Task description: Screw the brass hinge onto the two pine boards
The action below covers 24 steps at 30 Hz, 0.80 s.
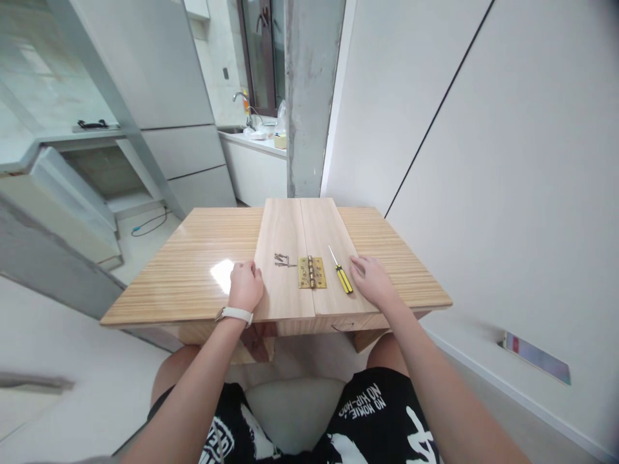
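boards [290, 258] | left hand [245, 287] curled on left edge; right hand [370, 277] flat, open, beside screwdriver [341, 270]

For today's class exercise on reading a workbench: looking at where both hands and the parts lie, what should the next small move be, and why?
Probably the right hand shifts slightly left to pick up the screwdriver lying just beside it. The brass hinge already sits across the seam of the two boards, the screws lie loose, and the left hand rests on the boards' left edge.

Both arms reach forward, elbows bent. The left hand [245, 285] is curled loosely, knuckles up; the right hand [371, 279] lies flat, palm down, fingers spread.
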Motion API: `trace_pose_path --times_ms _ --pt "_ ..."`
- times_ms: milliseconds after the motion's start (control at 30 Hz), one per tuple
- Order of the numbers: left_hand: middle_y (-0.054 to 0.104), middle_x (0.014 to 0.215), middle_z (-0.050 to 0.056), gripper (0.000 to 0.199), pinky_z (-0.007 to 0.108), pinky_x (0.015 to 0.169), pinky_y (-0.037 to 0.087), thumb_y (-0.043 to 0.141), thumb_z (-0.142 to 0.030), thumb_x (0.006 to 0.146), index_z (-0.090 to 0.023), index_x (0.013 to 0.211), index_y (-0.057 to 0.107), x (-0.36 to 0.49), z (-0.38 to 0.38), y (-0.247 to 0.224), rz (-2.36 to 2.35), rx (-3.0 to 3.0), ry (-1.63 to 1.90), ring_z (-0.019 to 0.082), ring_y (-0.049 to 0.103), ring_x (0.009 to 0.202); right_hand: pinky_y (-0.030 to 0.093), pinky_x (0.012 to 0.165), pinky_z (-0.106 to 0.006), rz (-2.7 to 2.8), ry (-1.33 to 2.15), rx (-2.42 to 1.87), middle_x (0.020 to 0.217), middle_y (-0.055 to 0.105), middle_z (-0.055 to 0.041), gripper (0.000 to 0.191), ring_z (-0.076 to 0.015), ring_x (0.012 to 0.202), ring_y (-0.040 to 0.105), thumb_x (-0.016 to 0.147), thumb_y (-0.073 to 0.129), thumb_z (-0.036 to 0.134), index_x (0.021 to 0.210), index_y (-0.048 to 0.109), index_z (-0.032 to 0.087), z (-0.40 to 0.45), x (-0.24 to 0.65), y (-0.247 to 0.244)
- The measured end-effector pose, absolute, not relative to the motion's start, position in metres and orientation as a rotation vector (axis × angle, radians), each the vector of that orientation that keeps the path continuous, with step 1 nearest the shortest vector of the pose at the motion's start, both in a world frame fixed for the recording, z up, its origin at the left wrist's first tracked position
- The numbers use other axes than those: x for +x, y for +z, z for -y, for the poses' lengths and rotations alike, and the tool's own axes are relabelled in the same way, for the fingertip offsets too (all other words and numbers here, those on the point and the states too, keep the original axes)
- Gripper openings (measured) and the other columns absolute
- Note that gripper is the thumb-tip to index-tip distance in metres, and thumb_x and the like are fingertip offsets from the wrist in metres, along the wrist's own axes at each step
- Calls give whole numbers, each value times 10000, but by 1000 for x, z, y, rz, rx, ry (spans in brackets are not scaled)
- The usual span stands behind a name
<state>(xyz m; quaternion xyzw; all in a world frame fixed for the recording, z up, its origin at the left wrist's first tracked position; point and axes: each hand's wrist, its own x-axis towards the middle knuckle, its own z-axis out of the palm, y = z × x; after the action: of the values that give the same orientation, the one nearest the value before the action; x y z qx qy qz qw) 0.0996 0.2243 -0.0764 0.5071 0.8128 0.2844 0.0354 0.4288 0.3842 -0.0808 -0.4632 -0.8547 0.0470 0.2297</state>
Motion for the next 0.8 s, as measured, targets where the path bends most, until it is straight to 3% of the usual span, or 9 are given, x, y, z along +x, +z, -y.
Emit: trace_pose_path --times_ms 100,167,267,367,467,600,700,800 --pt "657 916 166 265 460 940 477 448 -263 950 -146 922 684 98 -224 -73 -2543 1495 855 332 619 1037 406 1085 -411 2346 123 -1273 1298 679 -144 365 -255 1229 577 1006 491 306 1264 730 206 -382 431 -75" --pt "671 1027 186 293 489 983 470 498 -327 950 -125 1054 684 99 -222 -67 -2521 1515 889 347 608 1097 408 1073 -413 2274 102 -1279 1253 689 -150 357 -263 1206 583 1023 460 341 1186 745 198 -373 429 -67" --pt "608 1295 206 546 531 1110 397 594 -441 919 -117 1357 562 110 -222 -54 -2461 1703 1059 363 527 1261 448 982 -393 2148 102 -1325 1116 704 -150 371 -269 1075 623 1019 472 450 1107 723 192 -350 420 -57" --pt "585 1389 170 771 515 1141 385 679 -495 862 -163 1510 424 131 -230 -40 -2051 2072 960 351 481 1316 473 862 -374 2228 142 -1376 1040 698 -125 435 -265 955 641 944 570 577 1122 687 198 -327 406 -52" --pt "523 1484 190 986 533 1161 365 778 -539 745 -159 1558 369 147 -249 -30 -1865 2186 743 394 399 1401 451 926 -388 2205 71 -1361 1073 678 -132 444 -285 1029 619 925 608 573 1143 668 190 -315 397 -49" --pt "530 1478 216 1187 529 1147 376 840 -576 618 -129 1586 319 150 -273 -22 -1753 2166 494 426 375 1436 417 999 -399 2175 56 -1257 1112 658 -137 349 -290 1101 574 954 601 483 1119 670 184 -311 393 -41" --pt "599 1419 158 1131 496 1120 402 826 -471 627 -185 1595 316 145 -283 -19 -1718 2166 407 393 450 1384 397 1027 -401 2273 102 -1196 1125 652 -117 285 -275 1125 552 946 624 416 1108 692 192 -311 392 -34" --pt "633 1379 141 1119 468 1077 433 831 -454 608 -208 1588 349 142 -290 -18 -1738 2166 382 379 506 1320 363 1067 -437 2440 92 -1142 1237 623 -114 376 -286 1205 504 904 685 443 1200 692 212 -317 387 -24"
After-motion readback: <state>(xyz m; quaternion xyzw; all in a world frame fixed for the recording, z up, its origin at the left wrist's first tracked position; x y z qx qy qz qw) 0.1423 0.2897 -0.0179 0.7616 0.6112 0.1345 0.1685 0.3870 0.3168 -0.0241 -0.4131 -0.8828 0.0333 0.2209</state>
